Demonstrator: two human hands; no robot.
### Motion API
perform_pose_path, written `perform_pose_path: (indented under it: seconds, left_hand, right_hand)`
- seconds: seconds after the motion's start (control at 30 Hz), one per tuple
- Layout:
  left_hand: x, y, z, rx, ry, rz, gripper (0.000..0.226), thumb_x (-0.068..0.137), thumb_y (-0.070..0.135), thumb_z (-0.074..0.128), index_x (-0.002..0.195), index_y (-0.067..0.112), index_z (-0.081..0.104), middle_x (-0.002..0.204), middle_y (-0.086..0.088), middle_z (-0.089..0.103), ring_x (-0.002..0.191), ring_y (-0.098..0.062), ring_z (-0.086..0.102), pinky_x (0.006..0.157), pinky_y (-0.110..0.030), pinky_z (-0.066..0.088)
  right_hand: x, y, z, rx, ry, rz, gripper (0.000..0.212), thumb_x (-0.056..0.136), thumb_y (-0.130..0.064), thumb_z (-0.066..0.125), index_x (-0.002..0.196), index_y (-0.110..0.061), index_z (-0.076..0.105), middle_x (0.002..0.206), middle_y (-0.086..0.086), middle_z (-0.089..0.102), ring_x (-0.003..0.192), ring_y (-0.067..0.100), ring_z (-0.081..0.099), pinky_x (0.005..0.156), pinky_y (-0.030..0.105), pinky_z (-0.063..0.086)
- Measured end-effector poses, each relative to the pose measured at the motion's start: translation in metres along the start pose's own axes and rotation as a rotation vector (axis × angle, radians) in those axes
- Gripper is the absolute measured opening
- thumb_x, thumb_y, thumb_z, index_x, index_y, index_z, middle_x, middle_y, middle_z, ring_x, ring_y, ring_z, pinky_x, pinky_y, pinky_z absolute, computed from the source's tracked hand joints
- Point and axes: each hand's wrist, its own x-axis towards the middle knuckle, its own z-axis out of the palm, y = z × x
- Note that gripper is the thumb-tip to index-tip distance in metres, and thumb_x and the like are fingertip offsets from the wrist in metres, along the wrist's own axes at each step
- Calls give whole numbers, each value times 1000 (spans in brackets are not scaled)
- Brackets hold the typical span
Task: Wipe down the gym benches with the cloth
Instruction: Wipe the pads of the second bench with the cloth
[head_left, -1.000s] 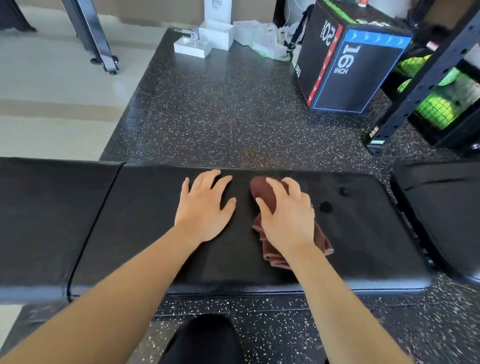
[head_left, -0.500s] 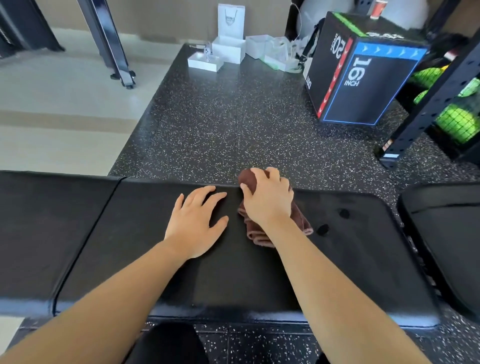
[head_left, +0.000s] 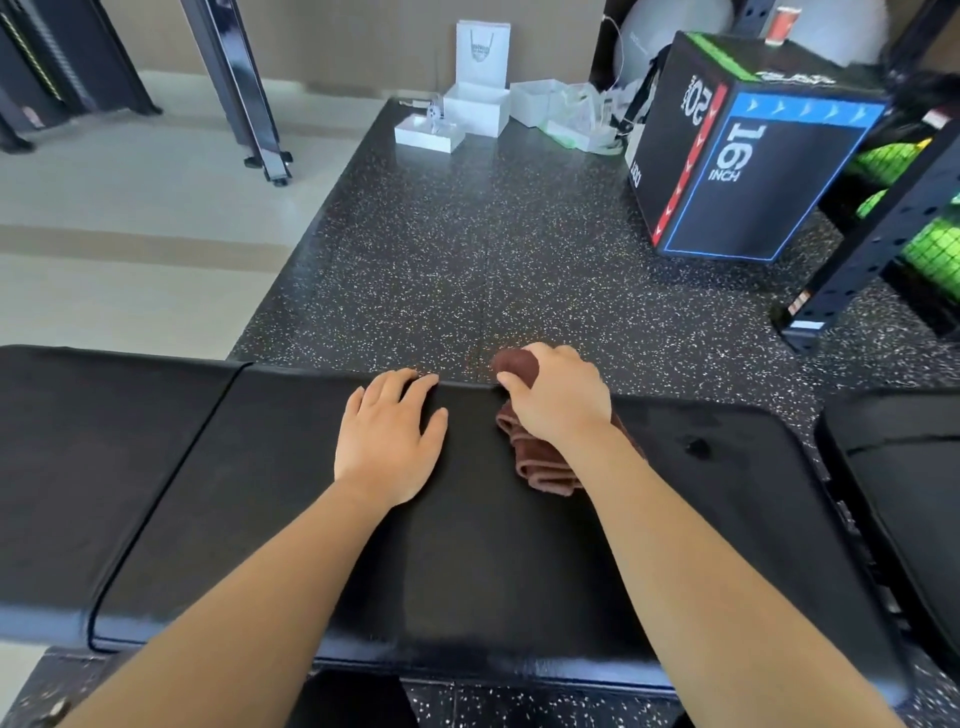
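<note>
Head view, looking down across a black bench pad (head_left: 467, 561).

L hand (head_left: 387, 441): flat on the pad, palm down, fingers spread a little and mostly straight, tips reaching the pad's far edge. Holds nothing.

R hand (head_left: 558, 400): on top of the brown cloth (head_left: 540, 465), just right of the L hand, not touching it. Fingers curl over the cloth's far end; thumb presses on its left side. So it grips the cloth, which is bunched and folded under the palm.

Cloth position: on the pad's far half, approx. centre-right. Far end pokes up past the pad's far edge, near end lies folded on the pad beside the R wrist.

Pad: one dark spot (head_left: 696, 447) to the right of the cloth, well apart from it. Seam on the left, then another pad section (head_left: 104, 467) of the same bench. Second black bench (head_left: 898, 493) at the right edge, sep. from the first by a narrow gap.

Beyond: speckled rubber floor (head_left: 467, 249). Black plyo box (head_left: 743, 171) marked "16 INCH" far right, beside a black rack upright (head_left: 878, 239) w/ green balls (head_left: 930, 249) behind it. White boxes (head_left: 475, 111) at the mat's far end. Pale tile floor (head_left: 130, 249) to the left.
</note>
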Motion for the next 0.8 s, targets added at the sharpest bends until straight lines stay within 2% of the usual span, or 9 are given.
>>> perform_pose_path:
  seconds: [0.1, 0.27, 0.37, 0.6, 0.7, 0.8]
  left_hand:
    - [0, 0, 0, -2, -1, 5, 49, 93, 45, 31, 138, 27, 39, 144, 5, 37, 136, -16, 25, 113, -39, 15]
    - [1, -1, 1, -17, 3, 12, 47, 93, 44, 33, 136, 26, 39, 143, 5, 38, 136, -17, 26, 113, -40, 15]
    - [1, -4, 0, -20, -1, 17, 47, 93, 44, 33, 137, 26, 39, 144, 4, 38, 136, -17, 26, 113, -40, 16]
    - [-2, 2, -5, -55, -44, 56, 46, 95, 35, 36, 139, 23, 39, 145, 5, 37, 137, -17, 26, 115, -45, 12]
    - [-6, 19, -5, -114, -41, 101, 41, 96, 28, 38, 136, 22, 44, 143, 2, 41, 134, -20, 30, 113, -45, 14]
    - [-15, 45, 3, -135, -91, 71, 44, 95, 37, 36, 138, 28, 39, 150, 5, 30, 141, -21, 16, 114, -46, 6]
  right_hand:
    - [-1, -6, 4, -49, 33, 28, 47, 89, -52, 47, 129, -27, 46, 126, 8, 47, 112, 36, 46, 94, 46, 40]
    - [8, -25, 6, -14, -45, -66, 44, 88, -53, 49, 125, -30, 49, 123, 7, 50, 111, 35, 48, 93, 45, 42]
    - [8, -13, 4, 15, -59, -45, 47, 88, -53, 49, 129, -29, 47, 125, 6, 50, 114, 34, 48, 93, 43, 43]
    - [-10, 55, -24, -26, 81, 126, 44, 88, -49, 51, 127, -28, 49, 127, 8, 49, 114, 35, 47, 93, 45, 43]
    - [-29, 65, -27, 2, 134, 97, 46, 90, -47, 50, 131, -29, 46, 133, 4, 44, 115, 34, 43, 96, 45, 40]
    - [-60, 69, -21, 35, 188, 49, 48, 89, -47, 52, 133, -29, 46, 136, 1, 39, 115, 31, 43, 100, 47, 37]
